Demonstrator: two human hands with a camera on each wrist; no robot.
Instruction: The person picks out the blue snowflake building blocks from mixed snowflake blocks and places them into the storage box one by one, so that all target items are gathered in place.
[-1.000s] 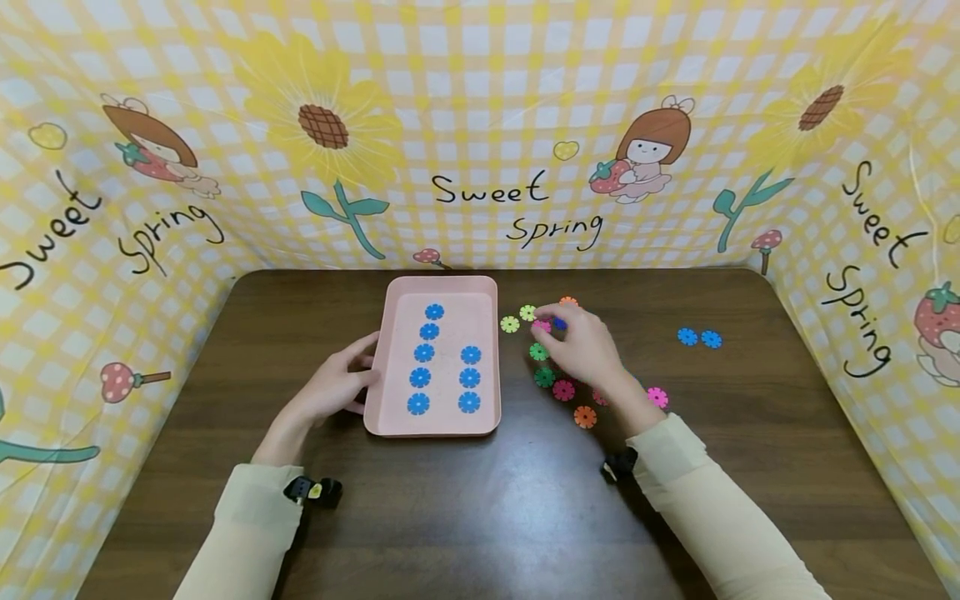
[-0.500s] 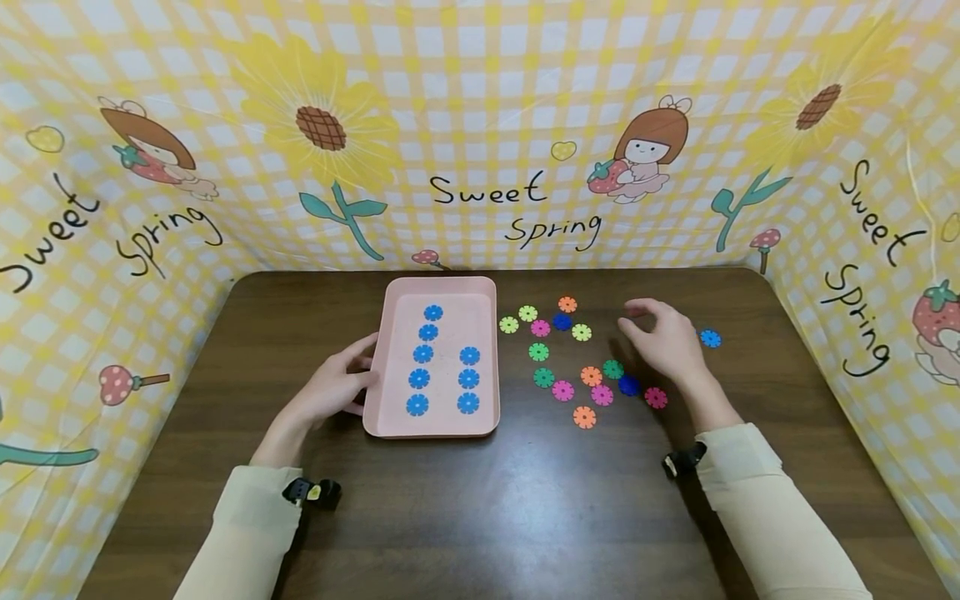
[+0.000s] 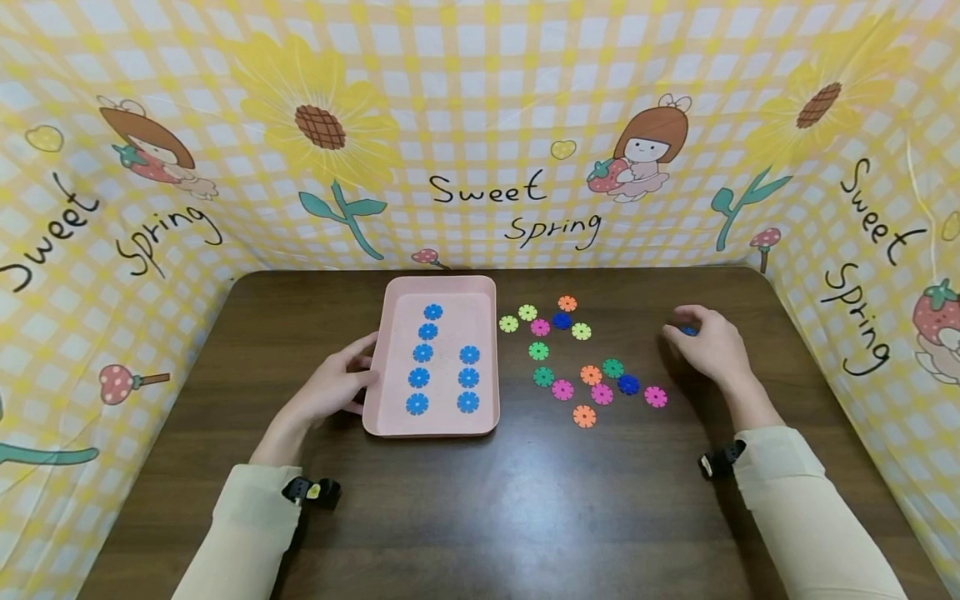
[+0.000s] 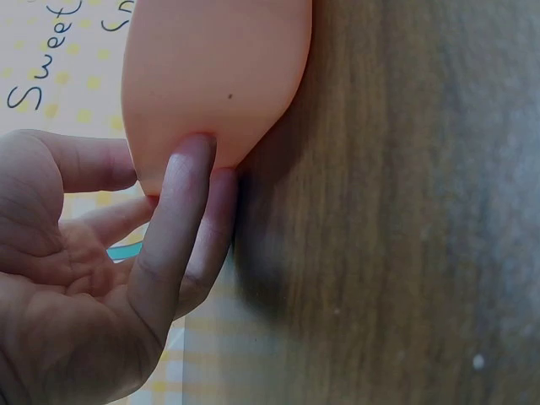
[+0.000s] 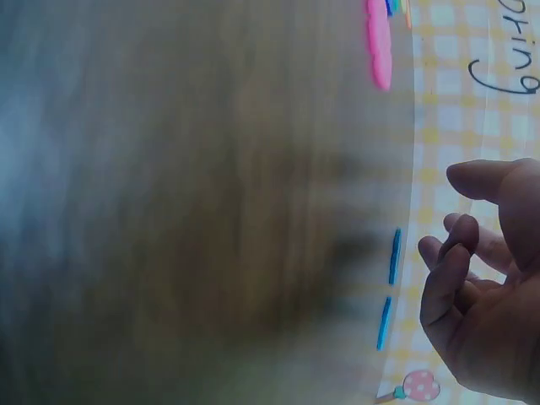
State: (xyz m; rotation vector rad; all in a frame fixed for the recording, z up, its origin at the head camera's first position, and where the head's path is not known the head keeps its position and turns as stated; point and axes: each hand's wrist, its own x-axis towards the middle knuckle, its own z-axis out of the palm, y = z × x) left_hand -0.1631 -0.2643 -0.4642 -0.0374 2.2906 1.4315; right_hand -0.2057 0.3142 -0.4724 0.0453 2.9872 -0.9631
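Note:
My left hand [image 3: 337,383] holds the left side of a pink tray [image 3: 491,358], fingertips against its outer wall. In the left wrist view, fingers touch the side of the tray [image 4: 224,76] near the rim. Blue notched flower discs [image 3: 423,353] lie in the tray in two columns. My right hand [image 3: 708,342] is over the right part of the table, at a blue disc [image 3: 687,331] partly covered by it. In the right wrist view, two blue discs [image 5: 395,257] lie flat, and the right hand [image 5: 489,287] has its thumb and index finger apart with nothing between them.
Between tray and right hand lie several loose discs: orange discs [image 3: 584,417], pink discs [image 3: 656,397], green discs [image 3: 538,352], yellow discs [image 3: 581,332] and dark blue discs [image 3: 628,385]. A checked cloth [image 3: 480,125] hangs behind and beside the brown table [image 3: 465,517].
My right hand has moved right, from over the loose discs by the tray to the blue discs at the right. The left hand and the tray stay in place.

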